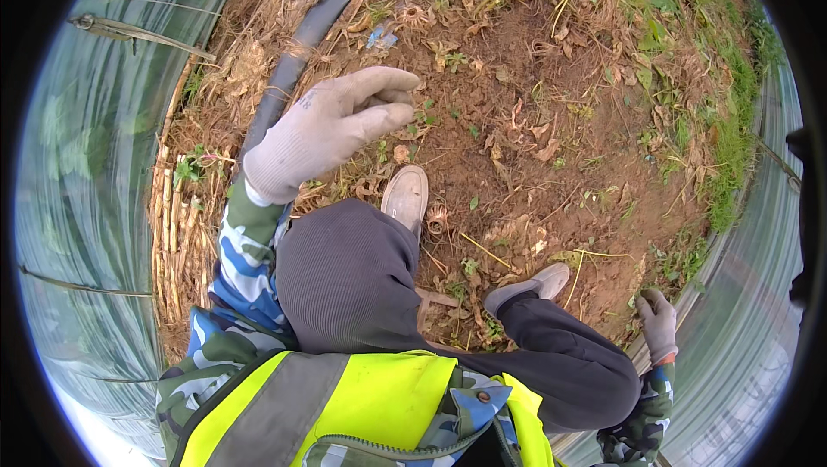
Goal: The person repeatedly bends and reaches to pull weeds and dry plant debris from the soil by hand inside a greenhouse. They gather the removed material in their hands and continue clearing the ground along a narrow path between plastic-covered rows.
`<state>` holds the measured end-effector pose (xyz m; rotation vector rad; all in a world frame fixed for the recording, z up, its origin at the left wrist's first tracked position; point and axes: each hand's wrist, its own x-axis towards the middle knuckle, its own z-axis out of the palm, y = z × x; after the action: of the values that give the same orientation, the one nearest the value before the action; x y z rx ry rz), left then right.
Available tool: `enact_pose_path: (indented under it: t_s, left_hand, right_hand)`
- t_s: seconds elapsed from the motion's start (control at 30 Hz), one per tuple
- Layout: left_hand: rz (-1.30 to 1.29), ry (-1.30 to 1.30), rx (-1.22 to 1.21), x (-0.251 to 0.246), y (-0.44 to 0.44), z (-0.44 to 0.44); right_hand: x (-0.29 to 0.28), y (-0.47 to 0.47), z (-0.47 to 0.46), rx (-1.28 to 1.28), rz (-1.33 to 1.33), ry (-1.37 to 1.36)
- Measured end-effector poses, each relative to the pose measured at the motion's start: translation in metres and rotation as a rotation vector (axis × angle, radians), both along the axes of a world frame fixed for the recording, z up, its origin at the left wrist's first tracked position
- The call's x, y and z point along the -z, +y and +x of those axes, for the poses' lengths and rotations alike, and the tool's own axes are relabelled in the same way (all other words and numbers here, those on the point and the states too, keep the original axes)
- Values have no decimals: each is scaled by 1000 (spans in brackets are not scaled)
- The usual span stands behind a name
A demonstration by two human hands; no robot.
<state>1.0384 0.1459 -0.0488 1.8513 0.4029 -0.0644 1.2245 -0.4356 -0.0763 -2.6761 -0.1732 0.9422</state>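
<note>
My left hand [336, 124], in a pale knit work glove, hangs over the soil ahead of my knee. Its fingers are bent, with a gap between them and the thumb, and nothing shows in it. Far to the right, my right hand [658, 325], also gloved, is low beside the weeds [678, 266] and the edge of the plastic sheeting [730, 312]. Its fingers are curled; whether they hold something cannot be told. Between the hands lies reddish soil [581, 163] with dry leaves and small green plants.
A black pipe [281, 79] curves along the left, beside dry stalks [171, 241]. Greenish plastic sheeting [90, 163] rises at the far left. A blue scrap [381, 38] lies near the pipe. My shoes [406, 195] stand on the soil; grass [733, 157] grows along the right edge.
</note>
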Motion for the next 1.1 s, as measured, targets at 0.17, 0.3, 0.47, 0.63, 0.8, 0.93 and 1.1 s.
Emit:
enact_pose_path:
  t_s: [0.17, 0.3, 0.47, 0.63, 0.8, 0.93, 1.1]
  left_hand:
    - [510, 431, 80, 165, 22, 4]
    - [640, 506, 210, 257, 11, -14]
    - [610, 409, 153, 308, 20, -17]
    - [421, 415, -55, 323, 26, -14]
    - [439, 385, -153, 325, 19, -30]
    - [422, 309, -179, 317, 20, -41]
    - [386, 302, -253, 269, 7, -66]
  right_hand:
    - [-84, 127, -23, -400, 179, -291]
    - [-91, 194, -71, -728, 147, -250]
    - [-56, 217, -93, -871, 224, -86]
    - [-41, 212, -86, -811, 77, -71]
    - [-41, 216, -89, -813, 143, -47]
    - [-37, 221, -86, -790, 111, -63]
    - [-38, 228, -81, -771, 69, 6]
